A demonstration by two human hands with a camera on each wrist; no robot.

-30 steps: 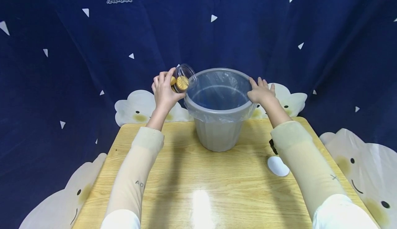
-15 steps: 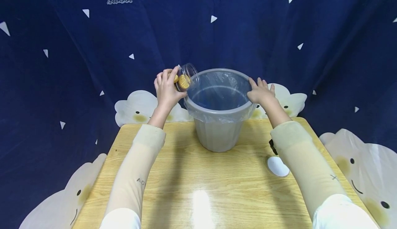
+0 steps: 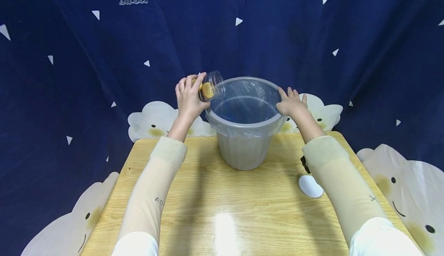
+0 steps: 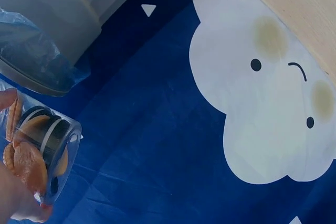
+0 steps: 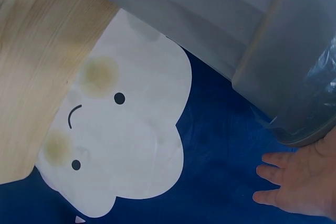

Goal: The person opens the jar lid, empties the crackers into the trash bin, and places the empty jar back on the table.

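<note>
My left hand (image 3: 188,101) grips a clear plastic jar (image 3: 218,83) by its side, tipped with its mouth toward the bin. Inside the jar are yellow biscuits (image 3: 208,90), and the left wrist view also shows dark sandwich cookies (image 4: 54,142). The jar's mouth overlaps the left rim of the grey bin (image 3: 245,150), which is lined with a clear plastic bag (image 3: 256,132). Over on the right side of the bin, my right hand (image 3: 292,103) rests at the rim with its fingers spread. Three straight fingers (image 5: 275,174) show outside the rim in the right wrist view.
The bin stands at the far edge of a wooden table (image 3: 222,194). A white round lid-like disc (image 3: 310,186) lies on the right, near a small black object (image 3: 305,164) partly behind the right sleeve. A dark blue curtain (image 3: 156,36) hangs behind.
The left hand has moved slightly right with the jar, bringing its mouth farther over the bin's left rim. The biscuits have shifted with it. The right hand has stayed in place.
</note>
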